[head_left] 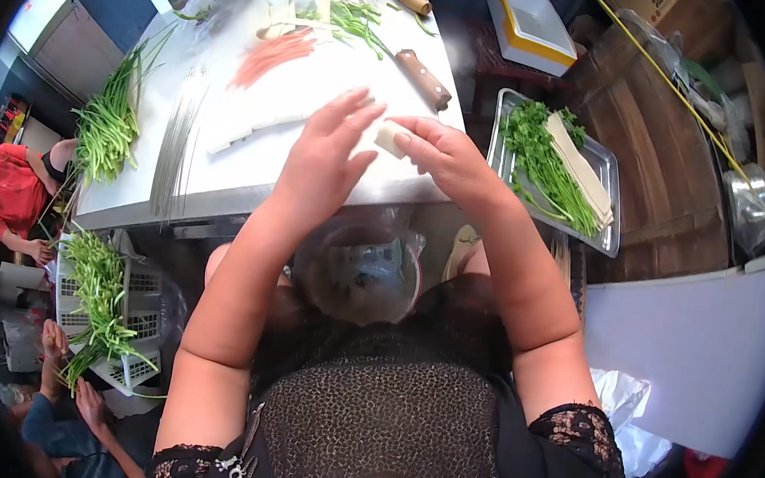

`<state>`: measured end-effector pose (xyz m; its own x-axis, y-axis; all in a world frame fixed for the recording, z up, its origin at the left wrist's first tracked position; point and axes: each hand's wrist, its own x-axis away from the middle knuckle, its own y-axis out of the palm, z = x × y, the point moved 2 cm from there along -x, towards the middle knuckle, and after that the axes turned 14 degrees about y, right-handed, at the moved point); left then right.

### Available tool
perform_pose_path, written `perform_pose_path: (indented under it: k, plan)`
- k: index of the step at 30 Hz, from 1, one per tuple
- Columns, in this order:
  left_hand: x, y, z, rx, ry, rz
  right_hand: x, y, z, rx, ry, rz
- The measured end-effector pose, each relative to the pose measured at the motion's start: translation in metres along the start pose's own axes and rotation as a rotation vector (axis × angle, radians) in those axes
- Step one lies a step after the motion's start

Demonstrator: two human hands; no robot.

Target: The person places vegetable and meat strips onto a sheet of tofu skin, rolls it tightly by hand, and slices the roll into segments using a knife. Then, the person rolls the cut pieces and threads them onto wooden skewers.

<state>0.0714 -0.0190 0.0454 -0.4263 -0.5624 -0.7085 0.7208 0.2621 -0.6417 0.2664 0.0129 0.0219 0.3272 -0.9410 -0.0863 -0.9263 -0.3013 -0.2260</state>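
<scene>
My right hand [438, 158] pinches a small pale rolled piece [390, 139], which looks like folded tofu sheet, above the white table [253, 170] near its front edge. Beside it, my left hand [328, 149] is raised with fingers apart and holds nothing. A row of white pieces [252, 133] lies to the left of my hands, partly hidden by the left one. Beyond are reddish strips [276, 54], pale flat strips [278, 20] and cut green stalks [356, 23]. A knife's wooden handle [423, 79] points toward my right hand; its blade is hard to make out.
Thin skewers [177, 146] and a green bunch [108, 128] lie at the table's left. A metal tray [616, 208] at right holds herbs [546, 153] and pale sheets [579, 169]. At left stand a white basket [144, 301] with greens and a person in red [16, 192]; another person's hands [55, 344] show below.
</scene>
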Motion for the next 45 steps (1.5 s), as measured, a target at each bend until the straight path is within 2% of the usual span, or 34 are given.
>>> perform_pose_path:
  k: [2,4,6,8,11,13,14,15,16,17,18,19,20,21,23,26,27,29,31,32,35,37,39,45]
  plan:
    - [-0.004,-0.003,0.022,-0.109,0.256,-0.121,0.023,-0.001,-0.009,-0.212,0.359,-0.256]
    - [-0.002,-0.006,0.040,-0.061,0.322,-0.133,0.043,0.005,-0.011,-0.337,0.364,-0.197]
    - [0.005,-0.005,0.059,-0.010,0.380,-0.220,0.066,0.002,-0.006,-0.349,0.495,-0.231]
    - [0.015,0.002,0.081,0.038,0.479,-0.211,0.090,0.003,0.009,-0.432,0.544,-0.246]
    - [0.032,0.010,0.089,0.013,0.496,-0.243,0.129,-0.009,0.014,-0.376,0.555,-0.236]
    - [0.038,0.009,0.086,-0.064,0.430,-0.200,0.161,-0.034,0.023,-0.494,0.429,0.143]
    - [0.039,0.005,0.078,-0.102,0.384,-0.183,0.180,-0.058,0.040,-0.390,0.186,0.356]
    - [0.038,0.001,0.068,-0.126,0.317,-0.162,0.197,-0.085,0.066,-0.115,0.168,0.675]
    - [0.035,-0.005,0.057,-0.156,0.246,-0.137,0.216,-0.110,0.102,-0.069,0.332,0.857]
    - [0.033,-0.008,0.041,-0.191,0.240,-0.126,0.240,-0.133,0.147,0.030,0.337,0.938]
    - [0.032,-0.008,0.027,-0.232,0.229,-0.107,0.272,-0.152,0.206,0.264,0.476,0.914]
    - [0.032,-0.006,0.017,-0.203,0.113,-0.125,0.299,-0.163,0.223,0.544,0.834,0.713]
    - [0.032,-0.004,0.006,-0.213,0.110,-0.110,0.328,-0.165,0.256,0.621,0.854,0.809]
    - [0.035,0.000,-0.006,-0.171,0.048,-0.146,0.344,-0.170,0.274,0.682,1.025,0.802]
    - [0.042,0.010,-0.026,-0.113,-0.029,-0.204,0.365,-0.161,0.275,0.815,1.087,0.844]
    - [0.046,0.020,-0.028,-0.120,-0.021,-0.196,0.384,-0.163,0.311,0.932,1.089,0.747]
    - [0.046,0.020,-0.022,-0.054,-0.128,-0.188,0.386,-0.163,0.314,0.962,1.060,0.780]
    - [0.053,0.023,-0.028,-0.122,-0.061,-0.164,0.390,-0.162,0.323,0.984,1.042,0.795]
    - [0.053,0.024,-0.026,-0.044,-0.088,-0.127,0.389,-0.167,0.329,1.024,1.091,0.738]
    - [0.054,0.024,-0.026,0.022,-0.170,-0.122,0.389,-0.170,0.323,1.066,1.124,0.696]
    - [0.056,0.024,-0.026,0.100,-0.215,-0.070,0.385,-0.172,0.303,1.026,1.099,0.670]
    - [0.055,0.027,-0.029,0.030,-0.090,-0.059,0.381,-0.173,0.300,1.038,1.123,0.660]
    - [0.054,0.027,-0.030,-0.003,-0.087,-0.053,0.379,-0.173,0.286,1.071,1.210,0.631]
    - [0.051,0.029,-0.027,-0.001,-0.113,-0.050,0.395,-0.151,0.235,1.109,1.071,0.635]
